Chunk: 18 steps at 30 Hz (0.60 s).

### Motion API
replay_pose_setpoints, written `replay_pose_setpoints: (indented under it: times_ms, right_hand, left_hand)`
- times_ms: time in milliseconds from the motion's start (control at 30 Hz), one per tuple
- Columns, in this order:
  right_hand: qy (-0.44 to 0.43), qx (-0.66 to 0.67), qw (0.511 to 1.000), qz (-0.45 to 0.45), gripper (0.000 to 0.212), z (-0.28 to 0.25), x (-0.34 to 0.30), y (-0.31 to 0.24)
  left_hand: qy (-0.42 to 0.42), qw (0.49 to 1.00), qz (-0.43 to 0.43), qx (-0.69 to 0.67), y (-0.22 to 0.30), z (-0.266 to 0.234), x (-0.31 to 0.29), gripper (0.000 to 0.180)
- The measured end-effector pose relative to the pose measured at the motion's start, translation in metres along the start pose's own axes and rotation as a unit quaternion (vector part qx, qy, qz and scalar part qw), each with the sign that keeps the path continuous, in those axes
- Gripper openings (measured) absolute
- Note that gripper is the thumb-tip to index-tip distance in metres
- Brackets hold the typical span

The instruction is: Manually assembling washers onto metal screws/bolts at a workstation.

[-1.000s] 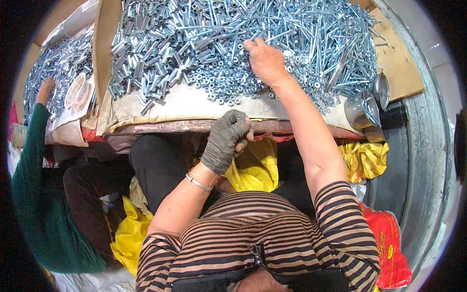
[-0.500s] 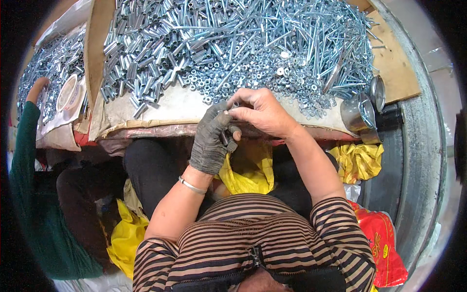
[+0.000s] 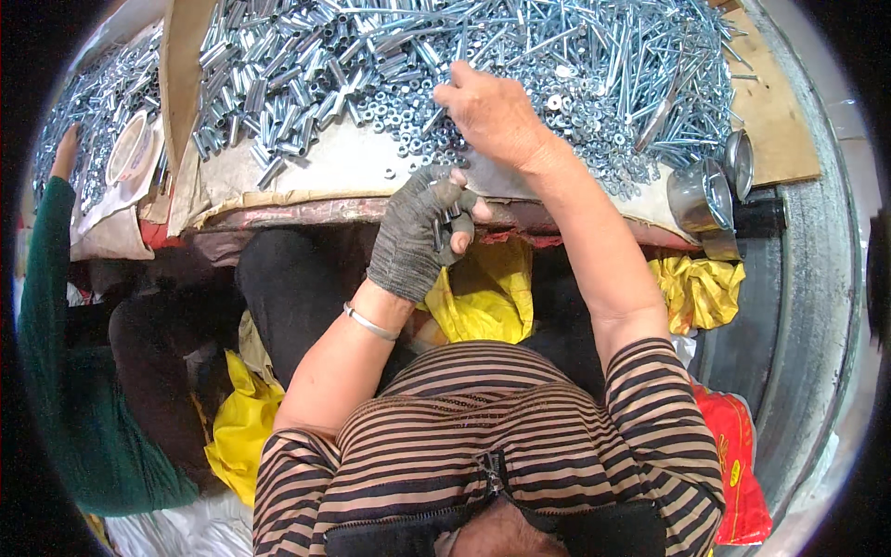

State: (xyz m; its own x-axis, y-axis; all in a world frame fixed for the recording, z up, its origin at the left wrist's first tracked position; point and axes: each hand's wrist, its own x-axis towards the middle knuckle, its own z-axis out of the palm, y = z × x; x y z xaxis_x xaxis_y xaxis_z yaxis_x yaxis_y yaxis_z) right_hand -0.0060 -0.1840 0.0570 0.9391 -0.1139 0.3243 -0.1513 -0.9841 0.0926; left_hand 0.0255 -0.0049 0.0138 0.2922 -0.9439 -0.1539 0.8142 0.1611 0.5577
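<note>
My left hand, in a grey glove with bare fingertips, is closed just off the table's front edge. Shiny metal pieces show between its fingers; their exact kind is partly hidden. My bare right hand is farther forward, over the small metal nuts. Its fingers are bent and pressed together, and what they hold, if anything, cannot be made out. Left of it spreads a heap of short silver tubes. Loose washers and long thin bolts are heaped on its right.
A wooden divider separates a co-worker's heap, where that person's hand reaches in beside a white oval bowl. Metal cups stand at the right corner. Yellow bags and a red bag are below the table.
My right hand has left the left hand's fingertips and moved forward over the nuts. My left hand has shifted slightly right and stays closed around the metal pieces.
</note>
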Motion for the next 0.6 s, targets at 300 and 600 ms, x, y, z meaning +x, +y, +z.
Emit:
replay_pose_setpoints:
  times_ms: [300, 600]
  right_hand:
    - [0.288, 0.102, 0.951, 0.047, 0.019, -0.061, -0.05, -0.016]
    - [0.162, 0.198, 0.942, 0.216, 0.014, -0.039, -0.141, -0.03]
  left_hand:
    - [-0.006, 0.999, -0.021, -0.037, 0.004, 0.0, -0.004, 0.038]
    - [-0.042, 0.999, -0.006, 0.02, -0.009, 0.008, -0.011, 0.036]
